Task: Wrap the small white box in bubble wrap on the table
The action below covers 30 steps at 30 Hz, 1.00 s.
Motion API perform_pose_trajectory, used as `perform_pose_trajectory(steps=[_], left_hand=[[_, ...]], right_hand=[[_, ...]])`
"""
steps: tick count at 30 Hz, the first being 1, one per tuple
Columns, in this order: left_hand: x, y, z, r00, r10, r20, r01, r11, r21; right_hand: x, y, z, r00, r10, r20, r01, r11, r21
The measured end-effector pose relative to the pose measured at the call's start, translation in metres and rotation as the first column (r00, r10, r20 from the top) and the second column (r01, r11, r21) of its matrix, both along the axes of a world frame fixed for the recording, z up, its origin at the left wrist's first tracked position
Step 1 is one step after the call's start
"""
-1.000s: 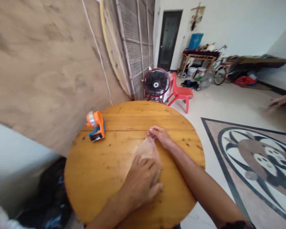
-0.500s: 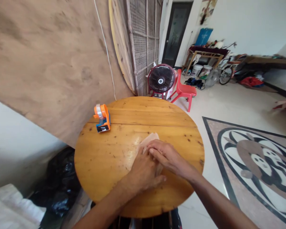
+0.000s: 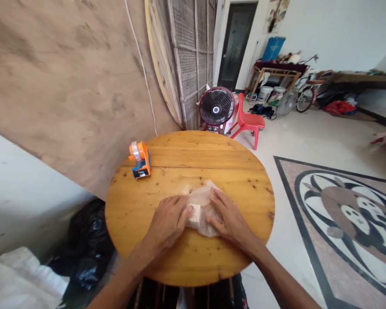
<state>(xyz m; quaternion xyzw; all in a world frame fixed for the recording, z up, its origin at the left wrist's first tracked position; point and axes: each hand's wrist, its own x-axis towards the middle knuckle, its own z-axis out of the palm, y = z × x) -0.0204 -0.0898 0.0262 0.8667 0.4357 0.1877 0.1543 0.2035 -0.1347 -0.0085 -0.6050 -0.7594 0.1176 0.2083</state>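
A small whitish box [image 3: 194, 215] lies near the middle of the round wooden table [image 3: 148, 201], partly covered by a translucent plastic wrap [image 3: 206, 198], perhaps bubble wrap. My left hand [image 3: 170, 218] grips the box from its left side, the thumb on its near edge. On the other side, my right hand [image 3: 229, 216] is closed on the wrap, thumb and fingers pressing it at the box's right. Part of the box is hidden beneath the plastic. An orange and blue tape dispenser [image 3: 140, 159] stands at the table's far left, apart from both hands.
A fan [image 3: 216, 107] and a red plastic chair [image 3: 249, 122] stand beyond the far edge of the table. Black plastic bags [image 3: 86, 240] lie on the floor at left. Farther back are a bicycle [image 3: 305, 96] and a cluttered wooden table [image 3: 276, 71].
My hands were together, one over the other on the wrap. They have moved apart to its two sides, and the box and more of the plastic now show between them.
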Motion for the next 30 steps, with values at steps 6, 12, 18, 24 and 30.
perform_pose_trajectory(steps=[6,12,18,24,30], left_hand=[[-0.018,0.006,-0.005,0.975,0.181,0.125,-0.174,0.982,-0.067],[-0.032,0.011,-0.017,0.882,0.434,0.181,-0.382,0.886,-0.263],[-0.028,0.021,-0.014,0.973,0.142,0.180,-0.139,0.990,-0.029],[-0.002,0.043,0.009,0.994,-0.099,0.042,0.096,0.994,0.055],[0.005,0.062,-0.004,0.954,0.212,0.211,-0.188,0.974,-0.127]], right_hand=[[0.002,0.006,-0.001,0.999,-0.042,0.013,0.042,0.998,-0.042],[-0.004,0.009,0.003,0.991,-0.075,0.111,0.082,0.994,-0.068],[-0.004,0.013,0.012,0.987,-0.055,0.153,0.065,0.996,-0.067],[-0.007,0.019,0.019,0.980,-0.030,0.197,0.037,0.999,-0.033],[-0.012,0.027,0.012,0.958,-0.079,0.275,0.092,0.995,-0.036]])
